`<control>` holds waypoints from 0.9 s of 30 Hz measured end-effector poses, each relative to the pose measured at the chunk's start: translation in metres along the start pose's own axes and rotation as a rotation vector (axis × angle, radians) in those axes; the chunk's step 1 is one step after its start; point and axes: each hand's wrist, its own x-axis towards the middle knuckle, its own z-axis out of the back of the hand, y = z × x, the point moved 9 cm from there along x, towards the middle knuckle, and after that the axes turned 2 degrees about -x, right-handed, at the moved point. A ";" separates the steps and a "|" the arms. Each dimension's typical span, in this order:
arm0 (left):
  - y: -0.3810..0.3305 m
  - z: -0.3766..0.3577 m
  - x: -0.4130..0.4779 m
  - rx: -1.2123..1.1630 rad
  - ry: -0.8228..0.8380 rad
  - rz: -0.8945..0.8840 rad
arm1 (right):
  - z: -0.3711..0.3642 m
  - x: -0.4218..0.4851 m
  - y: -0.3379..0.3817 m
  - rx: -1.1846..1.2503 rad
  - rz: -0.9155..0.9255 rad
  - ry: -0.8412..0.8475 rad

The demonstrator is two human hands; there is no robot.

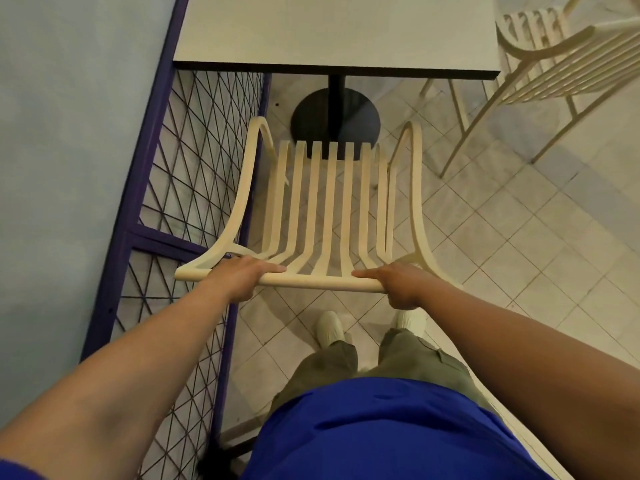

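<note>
While left hand (240, 277) and right hand (398, 284) hold it, chair (318, 282) faces table (332, 29)

Matt cream slatted chair (329, 202), smooth grey laminate table (332, 29), purple-painted metal mesh partition (194, 150), glossy tiled floor (519, 237)

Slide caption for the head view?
Left hand and right hand grip the chair by its top rail, facing the table.

Soft, even indoor light, rather dim and warm, with faint shadows on the floor tiles (519, 237) beneath the desk (339, 32). Wide-angle distortion bows straight lines toward the frame edges; detail is slightly soft throughout
</note>
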 end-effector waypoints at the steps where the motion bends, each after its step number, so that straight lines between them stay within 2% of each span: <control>1: 0.002 -0.001 0.001 -0.024 0.029 -0.003 | 0.000 -0.001 0.000 0.011 -0.001 0.001; 6: 0.010 -0.009 0.002 -0.090 0.154 0.011 | -0.003 -0.008 0.000 0.018 -0.016 -0.016; 9: 0.006 -0.008 0.000 -0.078 0.153 0.015 | -0.002 -0.008 0.002 -0.027 -0.010 -0.057; 27: 0.012 -0.002 -0.001 -0.028 0.138 0.045 | -0.005 0.005 0.004 -0.023 0.047 -0.042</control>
